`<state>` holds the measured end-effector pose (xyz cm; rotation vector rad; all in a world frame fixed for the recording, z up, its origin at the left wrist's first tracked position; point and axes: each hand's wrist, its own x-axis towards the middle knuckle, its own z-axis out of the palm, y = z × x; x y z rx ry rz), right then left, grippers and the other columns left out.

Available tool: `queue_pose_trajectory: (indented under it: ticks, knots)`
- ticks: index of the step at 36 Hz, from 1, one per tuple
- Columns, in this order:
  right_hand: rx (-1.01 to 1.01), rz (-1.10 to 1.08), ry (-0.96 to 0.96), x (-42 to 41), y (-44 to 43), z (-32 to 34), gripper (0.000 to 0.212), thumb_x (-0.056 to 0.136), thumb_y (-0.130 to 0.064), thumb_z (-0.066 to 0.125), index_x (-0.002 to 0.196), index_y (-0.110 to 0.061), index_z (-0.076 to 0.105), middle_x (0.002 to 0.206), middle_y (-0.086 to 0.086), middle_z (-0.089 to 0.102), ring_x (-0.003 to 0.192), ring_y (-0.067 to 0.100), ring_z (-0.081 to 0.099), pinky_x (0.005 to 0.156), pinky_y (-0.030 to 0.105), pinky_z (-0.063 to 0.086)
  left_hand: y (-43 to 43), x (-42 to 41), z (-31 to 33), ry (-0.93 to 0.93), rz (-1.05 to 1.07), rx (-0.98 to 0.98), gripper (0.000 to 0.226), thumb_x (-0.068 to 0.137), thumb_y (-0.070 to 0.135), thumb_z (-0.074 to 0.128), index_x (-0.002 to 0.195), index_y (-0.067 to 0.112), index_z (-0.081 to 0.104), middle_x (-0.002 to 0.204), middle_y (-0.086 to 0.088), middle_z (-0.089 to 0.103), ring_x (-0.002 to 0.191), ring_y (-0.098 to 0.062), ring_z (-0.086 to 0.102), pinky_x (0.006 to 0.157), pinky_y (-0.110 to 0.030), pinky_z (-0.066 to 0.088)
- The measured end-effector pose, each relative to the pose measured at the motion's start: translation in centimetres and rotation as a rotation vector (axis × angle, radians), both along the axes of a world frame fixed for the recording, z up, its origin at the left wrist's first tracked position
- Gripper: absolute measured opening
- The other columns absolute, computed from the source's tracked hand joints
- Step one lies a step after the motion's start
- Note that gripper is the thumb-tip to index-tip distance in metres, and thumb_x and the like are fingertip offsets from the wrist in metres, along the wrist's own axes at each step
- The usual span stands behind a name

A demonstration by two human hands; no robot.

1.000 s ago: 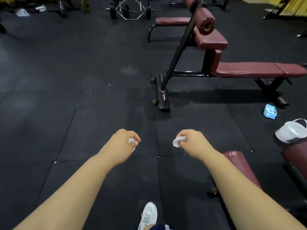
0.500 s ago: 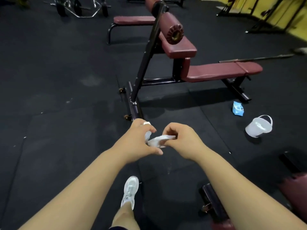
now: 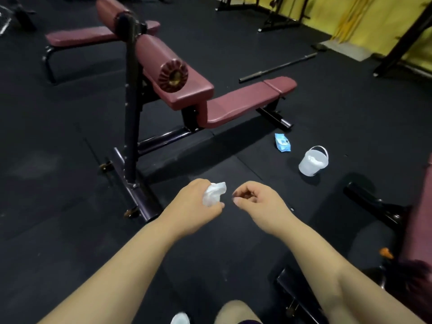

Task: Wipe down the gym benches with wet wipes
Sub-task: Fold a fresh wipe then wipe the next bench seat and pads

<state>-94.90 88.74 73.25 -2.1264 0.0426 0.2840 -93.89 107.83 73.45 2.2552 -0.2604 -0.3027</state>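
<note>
Ahead on floor mats [image 3: 58, 206]: maroon sit-up bench [image 3: 245, 101], untouched, wiping likely all left. White bucket [image 3: 313, 161] beside it. Left hand [image 3: 194, 206] grips wet wipe [image 3: 214, 192]; right hand [image 3: 257, 202] curled, seemingly empty. Blue wipes packet [image 3: 282, 142] near bucket. Wet wipe bunched, clear of bench.

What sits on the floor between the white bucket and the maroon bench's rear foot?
A blue wipe pack lies there on the black mat, touching neither bucket nor bench foot, shown in the head view.
</note>
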Motion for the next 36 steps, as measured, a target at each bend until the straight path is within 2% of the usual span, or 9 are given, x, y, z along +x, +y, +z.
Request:
queue_pose_trajectory:
  ticks: [4, 9, 17, 20, 25, 27, 31, 34, 36]
  knots:
    - [-0.025, 0.039, -0.019, 3.8, -1.6, -0.1, 0.022, 0.088, -0.021, 0.062, 0.103, -0.037, 0.06, 0.058, -0.036, 0.054, 0.058, -0.003, 0.052, 0.058, 0.007, 0.039, -2.7, 5.1, -0.1, 0.082, -0.088, -0.032, 0.017, 0.083, 0.03, 0.059, 0.086, 0.023, 0.043, 0.081, 0.009, 0.053, 0.065, -0.009, 0.049, 0.053, -0.024, 0.04]
    - [-0.011, 0.014, -0.038, 9.7, -4.9, -0.7, 0.036, 0.083, -0.021, 0.07, 0.108, -0.045, 0.059, 0.059, -0.026, 0.059, 0.052, -0.001, 0.049, 0.053, 0.007, 0.038, -6.9, 11.7, -0.5, 0.174, -0.17, -0.13, 0.027, 0.08, 0.027, 0.06, 0.079, 0.026, 0.034, 0.076, 0.01, 0.044, 0.061, -0.006, 0.04, 0.053, -0.023, 0.032]
    - [0.061, -0.107, -0.042, 22.6, -14.3, -1.6, 0.014, 0.074, -0.022, 0.074, 0.078, -0.026, 0.06, 0.105, -0.018, 0.066, 0.086, 0.007, 0.065, 0.079, 0.031, 0.053, -16.0, 26.2, -1.5, 0.4, -0.234, -0.434, 0.032, 0.074, 0.017, 0.062, 0.098, 0.023, 0.043, 0.124, 0.007, 0.052, 0.103, -0.004, 0.06, 0.078, -0.03, 0.055]
    - [0.072, -0.133, -0.041, 27.6, -18.4, -1.0, 0.019, 0.076, -0.019, 0.071, 0.076, -0.021, 0.052, 0.106, -0.017, 0.067, 0.081, 0.0, 0.062, 0.075, 0.025, 0.05, -19.3, 31.7, -1.3, 0.333, -0.141, -0.347, 0.036, 0.073, 0.02, 0.06, 0.105, 0.03, 0.047, 0.12, 0.017, 0.055, 0.1, -0.009, 0.062, 0.082, -0.039, 0.056]
    - [0.027, -0.218, -0.076, 35.1, -24.0, -0.2, 0.025, 0.075, -0.022, 0.072, 0.076, -0.02, 0.047, 0.067, -0.005, 0.053, 0.059, 0.007, 0.043, 0.059, 0.027, 0.041, -22.9, 39.7, -1.6, 0.214, -0.022, -0.223, 0.012, 0.083, 0.025, 0.05, 0.095, 0.025, 0.054, 0.102, 0.008, 0.066, 0.095, -0.023, 0.064, 0.081, -0.048, 0.055]
    - [0.029, -0.261, -0.102, 37.5, -25.7, -0.2, 0.027, 0.075, -0.021, 0.073, 0.076, -0.021, 0.045, 0.063, -0.015, 0.045, 0.059, 0.006, 0.04, 0.057, 0.026, 0.04, -24.3, 42.3, -2.1, 0.19, -0.012, -0.193, 0.023, 0.086, 0.015, 0.047, 0.091, 0.031, 0.062, 0.099, 0.007, 0.066, 0.092, -0.017, 0.065, 0.078, -0.043, 0.057]
    - [0.08, -0.289, -0.104, 42.4, -28.2, -0.3, 0.034, 0.076, -0.018, 0.073, 0.092, -0.039, 0.051, 0.078, -0.005, 0.057, 0.075, 0.015, 0.058, 0.071, 0.033, 0.051, -27.2, 47.4, -2.6, 0.227, -0.033, -0.228, 0.047, 0.085, 0.0, 0.049, 0.091, 0.042, 0.069, 0.096, 0.007, 0.068, 0.073, -0.009, 0.063, 0.058, -0.026, 0.052]
    - [0.076, -0.276, -0.103, 46.3, -29.9, -0.9, 0.04, 0.077, -0.02, 0.074, 0.097, -0.048, 0.054, 0.082, -0.008, 0.058, 0.078, 0.009, 0.058, 0.07, 0.019, 0.046, -29.5, 51.8, -3.4, 0.178, -0.072, -0.176, 0.016, 0.078, 0.019, 0.072, 0.082, 0.033, 0.069, 0.086, 0.004, 0.069, 0.072, -0.012, 0.063, 0.066, -0.028, 0.05]
    - [0.053, -0.299, -0.112, 48.9, -30.8, -1.2, 0.029, 0.077, -0.024, 0.075, 0.089, -0.042, 0.055, 0.082, -0.011, 0.054, 0.07, 0.001, 0.051, 0.064, 0.012, 0.04, -31.0, 54.5, -3.6, 0.166, -0.1, -0.118, 0.02, 0.071, 0.04, 0.076, 0.073, 0.025, 0.063, 0.075, 0.007, 0.064, 0.066, -0.011, 0.059, 0.062, -0.027, 0.046]
